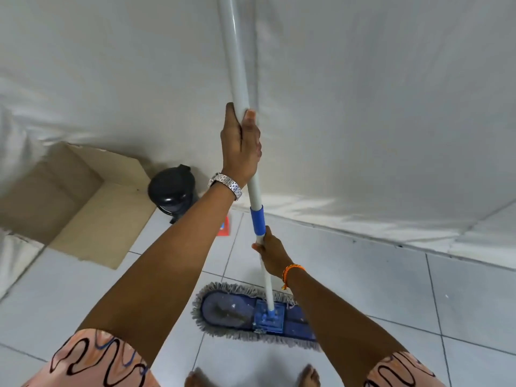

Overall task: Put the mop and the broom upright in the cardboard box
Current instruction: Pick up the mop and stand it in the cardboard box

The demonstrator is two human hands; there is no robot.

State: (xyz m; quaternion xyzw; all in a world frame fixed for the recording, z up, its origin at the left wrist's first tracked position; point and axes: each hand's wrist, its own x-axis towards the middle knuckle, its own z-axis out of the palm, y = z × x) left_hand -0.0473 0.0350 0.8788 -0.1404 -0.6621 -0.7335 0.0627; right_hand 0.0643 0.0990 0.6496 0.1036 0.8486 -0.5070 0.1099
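The mop (237,314) stands nearly upright in front of me, its flat blue head with a grey fringe resting on the tiled floor. Its white pole rises to the top of the view, with a blue collar partway down. My left hand (241,143) grips the pole high up, above the collar. My right hand (272,254) grips it lower, just under the collar. The open cardboard box (111,213) sits on the floor at the left against the white sheet wall. No broom is in view.
A small black pedal bin (170,191) stands right of the box by the wall. A red packet (224,226) lies on the tiles behind my left forearm. White sheeting (363,107) covers the wall. My bare toes (308,377) show at the bottom edge.
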